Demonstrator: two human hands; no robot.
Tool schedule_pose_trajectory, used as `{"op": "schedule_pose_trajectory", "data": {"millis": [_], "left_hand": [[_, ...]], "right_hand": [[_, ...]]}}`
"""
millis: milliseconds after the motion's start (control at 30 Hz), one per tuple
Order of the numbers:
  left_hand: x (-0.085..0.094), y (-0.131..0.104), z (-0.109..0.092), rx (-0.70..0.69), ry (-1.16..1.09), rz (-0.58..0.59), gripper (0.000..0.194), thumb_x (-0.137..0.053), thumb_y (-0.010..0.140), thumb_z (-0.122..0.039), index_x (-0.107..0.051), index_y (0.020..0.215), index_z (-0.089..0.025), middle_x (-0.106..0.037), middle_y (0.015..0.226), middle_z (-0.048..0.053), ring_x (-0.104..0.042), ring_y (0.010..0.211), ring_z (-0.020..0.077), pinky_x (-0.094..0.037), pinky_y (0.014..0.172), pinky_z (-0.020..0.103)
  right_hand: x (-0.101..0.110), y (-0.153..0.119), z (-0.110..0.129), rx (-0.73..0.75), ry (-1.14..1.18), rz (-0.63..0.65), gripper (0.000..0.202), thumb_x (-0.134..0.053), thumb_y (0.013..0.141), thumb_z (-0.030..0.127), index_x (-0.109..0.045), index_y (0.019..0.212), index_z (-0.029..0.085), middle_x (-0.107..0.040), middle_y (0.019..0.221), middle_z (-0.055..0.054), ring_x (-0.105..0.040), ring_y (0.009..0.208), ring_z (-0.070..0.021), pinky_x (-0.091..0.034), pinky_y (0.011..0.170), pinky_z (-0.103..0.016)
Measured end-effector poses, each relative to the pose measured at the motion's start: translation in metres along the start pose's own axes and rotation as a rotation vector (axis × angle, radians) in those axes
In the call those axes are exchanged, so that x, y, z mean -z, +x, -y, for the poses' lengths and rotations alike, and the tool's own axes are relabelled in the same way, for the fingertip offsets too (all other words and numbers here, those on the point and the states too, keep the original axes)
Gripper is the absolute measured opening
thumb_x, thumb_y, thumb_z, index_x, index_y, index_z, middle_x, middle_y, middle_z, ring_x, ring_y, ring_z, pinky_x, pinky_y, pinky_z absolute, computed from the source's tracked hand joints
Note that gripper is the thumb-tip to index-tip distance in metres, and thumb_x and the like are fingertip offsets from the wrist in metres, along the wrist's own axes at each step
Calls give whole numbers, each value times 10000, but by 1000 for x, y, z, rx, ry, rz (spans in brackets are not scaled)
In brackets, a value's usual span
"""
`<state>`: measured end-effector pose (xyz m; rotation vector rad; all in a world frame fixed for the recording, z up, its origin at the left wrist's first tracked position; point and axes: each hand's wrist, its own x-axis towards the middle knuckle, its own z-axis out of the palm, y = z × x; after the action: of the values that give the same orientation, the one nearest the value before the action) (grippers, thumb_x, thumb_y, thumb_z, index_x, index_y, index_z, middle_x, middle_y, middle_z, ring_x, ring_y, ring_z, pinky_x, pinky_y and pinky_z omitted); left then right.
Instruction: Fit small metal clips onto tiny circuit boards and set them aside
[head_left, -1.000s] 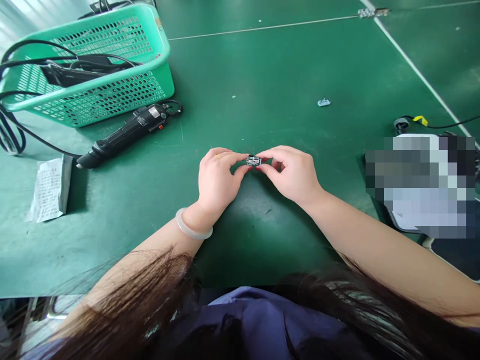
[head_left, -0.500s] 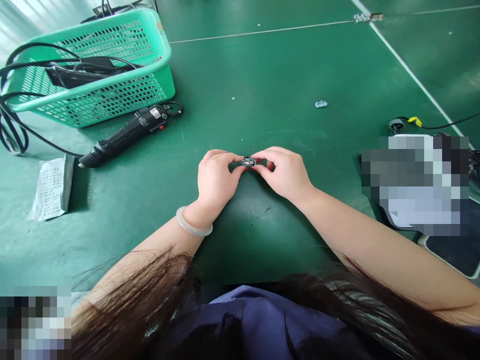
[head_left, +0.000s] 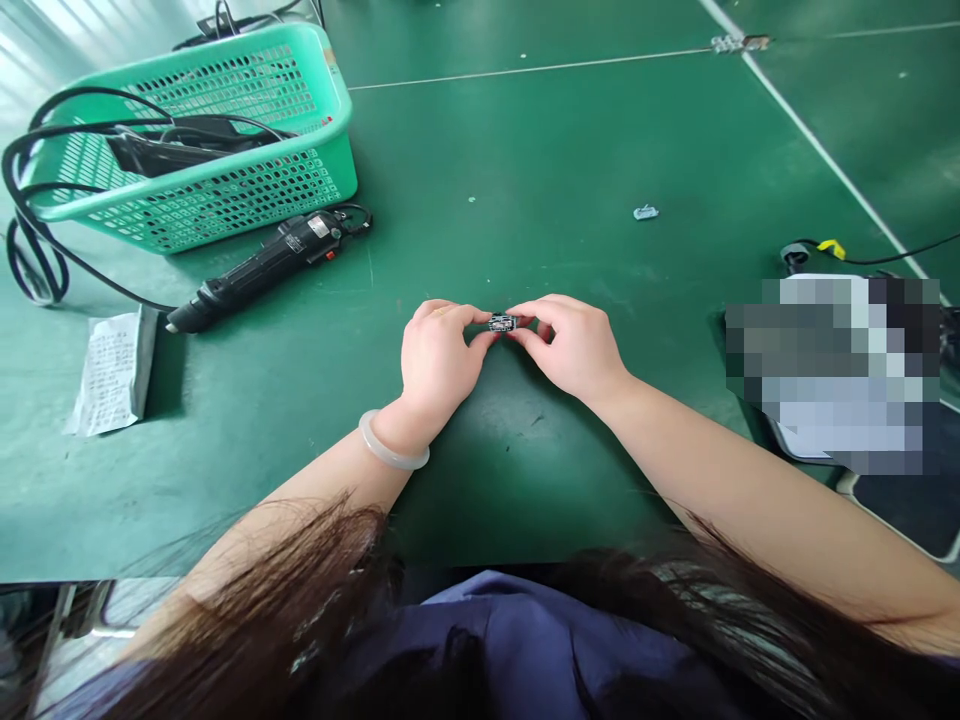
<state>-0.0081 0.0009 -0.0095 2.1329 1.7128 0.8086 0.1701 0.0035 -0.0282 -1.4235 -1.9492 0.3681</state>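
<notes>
A small black part with silvery metal details [head_left: 502, 323] is held just above the green table, too small to name more exactly. My left hand [head_left: 441, 350] pinches its left end between thumb and fingers. On the opposite end, the thumb and fingertips of my right hand [head_left: 574, 340] are closed. The fingertips cover both ends of the part, and its detailed face shows between them. A pale bangle [head_left: 394, 445] circles my left wrist.
A black electric screwdriver [head_left: 262, 268] lies before a green plastic basket [head_left: 217, 190] of black cables and devices. Near it rests a grey packet with writing [head_left: 112, 370]. A small pale piece [head_left: 646, 212] lies farther back. A pixelated object [head_left: 832, 370] stands right.
The whole view has shifted slightly, so things appear a little to the right. Both hands keep their pinch on the small part, which looks slightly turned.
</notes>
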Motion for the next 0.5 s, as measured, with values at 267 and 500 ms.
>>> {"op": "schedule_pose_trajectory", "data": {"millis": [267,500], "left_hand": [[2,-4,-7,17,-141,57,192,-589,929,-233,-707,1073,-189,-774,1070,58,-679,999,221,-518,908,367],[-2,-7,-21,392,-810,111,156,-606,944,-327,-574,907,-179,-724,876,38,-696,818,141,-575,753,277]], "right_hand": [[2,0,0,2,47,-48,117,-738,836,220,-788,941,220,-743,838,-16,-533,575,-127,-450,602,-287],[2,-6,6,92,67,-58,88,-730,849,269,-771,901,210,-739,828,-24,-544,591,-138,-451,614,-299]]}}
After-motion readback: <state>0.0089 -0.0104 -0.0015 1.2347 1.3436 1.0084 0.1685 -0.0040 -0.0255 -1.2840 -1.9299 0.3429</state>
